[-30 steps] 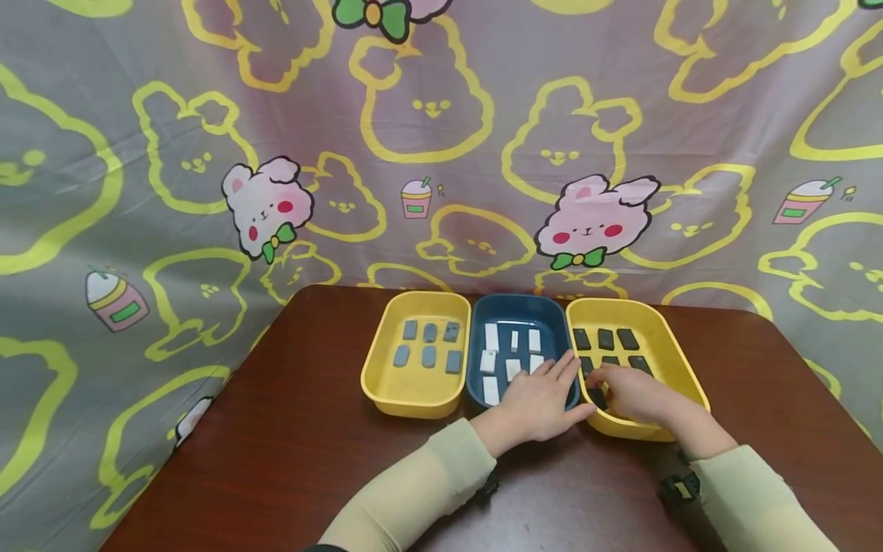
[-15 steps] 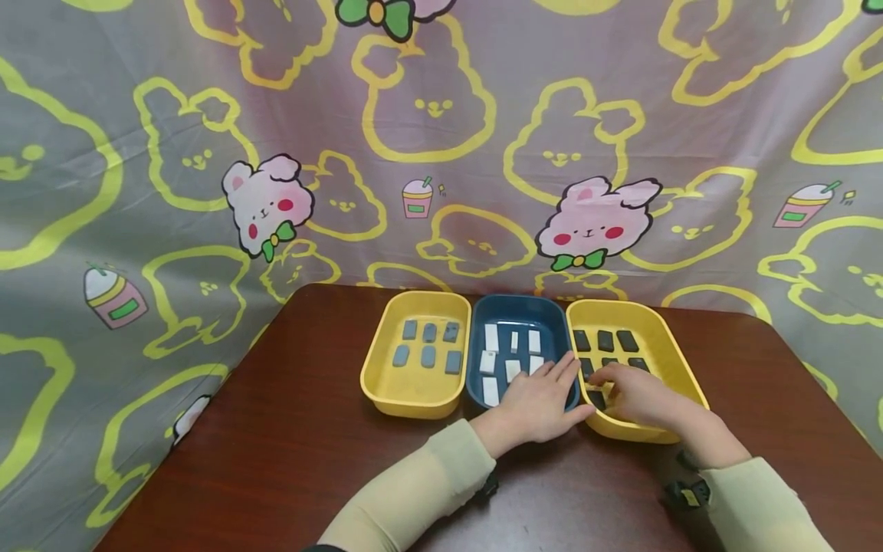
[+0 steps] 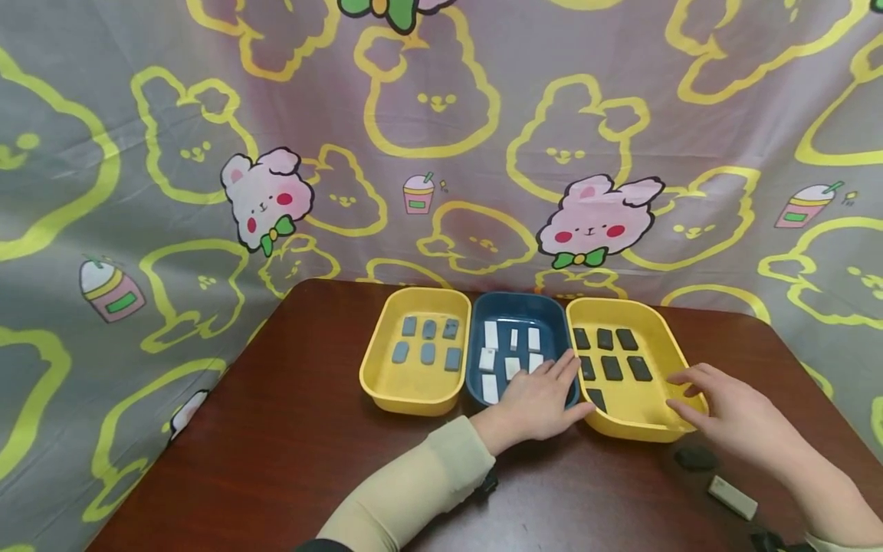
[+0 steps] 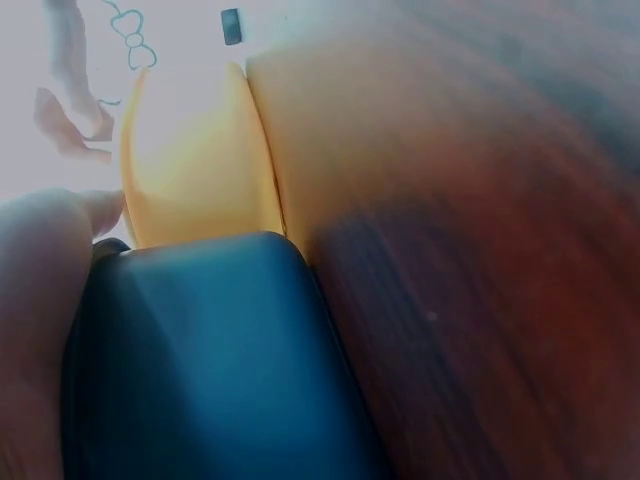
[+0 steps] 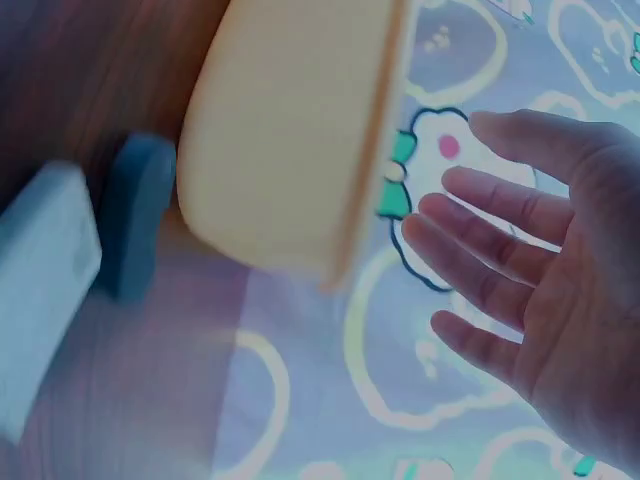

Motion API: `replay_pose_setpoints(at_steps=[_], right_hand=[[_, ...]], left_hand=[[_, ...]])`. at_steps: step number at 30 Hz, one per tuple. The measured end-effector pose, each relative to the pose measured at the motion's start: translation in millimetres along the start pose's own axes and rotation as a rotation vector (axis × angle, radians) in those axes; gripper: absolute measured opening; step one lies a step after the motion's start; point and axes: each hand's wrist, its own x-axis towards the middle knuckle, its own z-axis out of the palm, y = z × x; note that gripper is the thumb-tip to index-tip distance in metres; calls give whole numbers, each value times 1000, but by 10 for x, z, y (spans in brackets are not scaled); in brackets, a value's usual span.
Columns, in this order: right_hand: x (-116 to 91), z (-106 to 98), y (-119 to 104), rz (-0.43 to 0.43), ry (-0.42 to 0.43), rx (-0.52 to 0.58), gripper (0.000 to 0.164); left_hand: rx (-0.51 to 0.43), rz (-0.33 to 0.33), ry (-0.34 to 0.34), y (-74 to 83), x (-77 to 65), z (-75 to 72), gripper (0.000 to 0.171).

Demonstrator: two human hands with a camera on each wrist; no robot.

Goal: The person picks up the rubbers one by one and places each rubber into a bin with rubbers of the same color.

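My left hand (image 3: pixel 536 400) lies with straight fingers across the near right corner of the blue bin (image 3: pixel 519 303), which holds several white blocks (image 3: pixel 487 360). Past the near right corner of the right yellow bin (image 3: pixel 679 360), my right hand (image 3: pixel 741 418) hovers with spread, slightly bent fingers; nothing sits in its grasp in the right wrist view. Inside that bin lie several black blocks (image 3: pixel 611 368), with one black block (image 3: pixel 595 399) alone in the near left corner. A dark block (image 3: pixel 695 458) and a pale block (image 3: pixel 733 497) rest on the table under my right hand.
A left yellow bin (image 3: pixel 407 397) with several grey-blue blocks (image 3: pixel 428 353) touches or nearly touches the blue bin. All three bins stand in a row near the back of the brown table (image 3: pixel 290 429). A patterned curtain (image 3: pixel 469 92) hangs behind.
My right hand has let go of the black block in the near left corner and moved right, out of the yellow bin. The dark and pale table blocks now show. The left hand stays put.
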Motion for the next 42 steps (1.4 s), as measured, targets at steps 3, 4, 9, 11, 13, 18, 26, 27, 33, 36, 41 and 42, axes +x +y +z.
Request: replay_pose_setpoints(at_steps=[3, 4, 9, 11, 13, 18, 26, 27, 33, 36, 41, 42], right_hand=[[-153, -56, 50, -18, 70, -50, 30], [-207, -67, 67, -14, 88, -57, 29], [-449, -76, 159, 81, 96, -60, 31], [-515, -59, 199, 119, 81, -54, 34], [-555, -42, 237, 155, 54, -66, 40], [-552, 23, 303, 264, -92, -121, 68], [-472, 213, 303, 347, -329, -160, 81], [-464, 239, 295, 354, -353, -165, 81], [-408, 339, 252, 385, -403, -209, 87], [-385, 357, 245, 394, -409, -201, 83], [-364, 365, 258, 392, -423, -165, 62], [-357, 365, 262, 389, -422, -161, 60]], left_hand=[[-2, -1, -1, -2, -5, 0, 78], [-2, -2, -1, -2, -6, -1, 78], [5, -1, 1, 4, -1, 3, 78], [11, -1, 3, 6, 1, 3, 78], [9, -1, 2, 5, 6, -3, 78], [3, -1, -1, -5, 17, -22, 78], [2, -1, -8, -4, 16, -10, 78], [-1, 0, -11, -3, 14, -7, 78], [-24, 1, -24, 0, 6, -16, 78], [-23, -1, -24, -2, 2, -24, 78], [-10, -3, -22, 7, -5, -29, 78], [-10, -5, -22, 8, -3, -26, 78]])
